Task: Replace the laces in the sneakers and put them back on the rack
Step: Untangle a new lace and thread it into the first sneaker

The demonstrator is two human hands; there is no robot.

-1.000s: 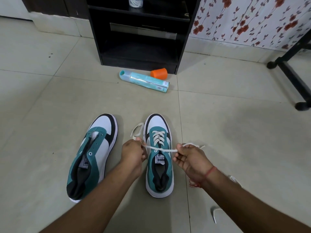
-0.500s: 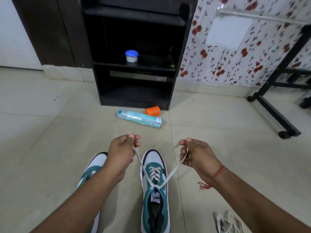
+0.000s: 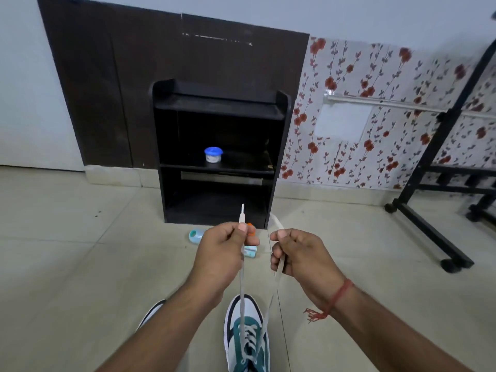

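A teal, white and black sneaker (image 3: pixel 245 334) stands on the floor at the bottom centre, partly laced with a white lace (image 3: pixel 241 285). My left hand (image 3: pixel 224 253) pinches one lace end, whose tip sticks up above my fingers. My right hand (image 3: pixel 300 257) grips the other lace end. Both strands run taut from my raised hands down to the shoe's eyelets. The second sneaker (image 3: pixel 151 312) shows only its white toe beside my left forearm. The black shoe rack (image 3: pixel 218 154) stands against the wall straight ahead.
A small jar with a blue lid (image 3: pixel 213 154) sits on the rack's middle shelf. A teal box (image 3: pixel 196 235) and an orange cup (image 3: pixel 250 225) lie on the floor before the rack, partly behind my hands. A black metal stand (image 3: pixel 429 234) is at the right.
Both hands have risen and come closer together, pulling the lace ends up taut from the shoe. The view has tilted up, so the sneakers sit lower and the whole rack shows.
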